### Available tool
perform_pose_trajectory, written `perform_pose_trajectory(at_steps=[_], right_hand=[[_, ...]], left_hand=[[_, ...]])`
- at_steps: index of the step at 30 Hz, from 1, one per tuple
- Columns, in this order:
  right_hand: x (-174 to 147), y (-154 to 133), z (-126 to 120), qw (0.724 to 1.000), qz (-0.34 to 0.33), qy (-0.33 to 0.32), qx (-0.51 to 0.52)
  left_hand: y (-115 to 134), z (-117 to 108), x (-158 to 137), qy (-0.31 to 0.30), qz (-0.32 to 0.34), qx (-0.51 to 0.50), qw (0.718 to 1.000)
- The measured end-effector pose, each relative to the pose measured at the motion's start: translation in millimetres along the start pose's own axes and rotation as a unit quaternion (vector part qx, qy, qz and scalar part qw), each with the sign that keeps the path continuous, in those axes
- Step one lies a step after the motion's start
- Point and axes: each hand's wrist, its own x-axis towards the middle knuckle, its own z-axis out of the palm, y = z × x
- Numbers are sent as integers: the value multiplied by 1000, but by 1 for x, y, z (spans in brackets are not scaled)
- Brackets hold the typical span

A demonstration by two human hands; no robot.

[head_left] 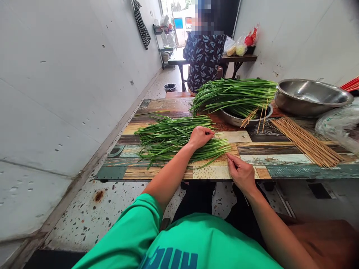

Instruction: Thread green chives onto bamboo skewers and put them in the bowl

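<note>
Two loose bunches of garlic chives [174, 127] lie on the table, their pale cut ends toward the right. Over these stalks, my left hand [201, 137] is closed in a pinch at the pale ends, with a stalk showing by its fingertips. At the table's front edge, my right hand [241, 170] is closed on a thin bamboo skewer [246, 201], mostly hidden by the palm. The skewer's tip points toward the ends of the nearer bunch.
Behind the bunches, a metal bowl [237, 120] holds a big heap of chives [238, 95], with several skewers leaning on it. A pile of bamboo skewers [307, 142], a large steel basin [314, 106] and a plastic bag [340, 123] are right. A person [204, 56] sits beyond.
</note>
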Motion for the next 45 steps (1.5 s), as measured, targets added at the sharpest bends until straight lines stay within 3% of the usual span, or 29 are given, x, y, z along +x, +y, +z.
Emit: perform_pose_trajectory(at_steps=[19,26,28,31,33,35,40,45], right_hand=[[0,-2,-1,1000,0,6,7],[0,-2,-1,1000,2,14,8],[0,-2,-1,1000,-7,17,5],[0,1,0,1000,-17,21,-12],[0,3,0,999,-21,23,-25],[0,5,1,999,-28,27,-29],[1,9,4,997,-41,47,-38],[1,14,8,997,-49,52,-43]], left_hand=[[-5,-1,1,-34,28,-54,998],[-7,-7,3,-153,109,-69,980],[-4,-12,3,-144,121,-45,981],[-3,-29,1,2,68,22,997],[-8,-47,-5,117,-2,73,990],[-16,-70,-12,174,-72,122,974],[-41,-106,-18,174,-206,222,937],[-55,-97,-5,86,-276,268,919]])
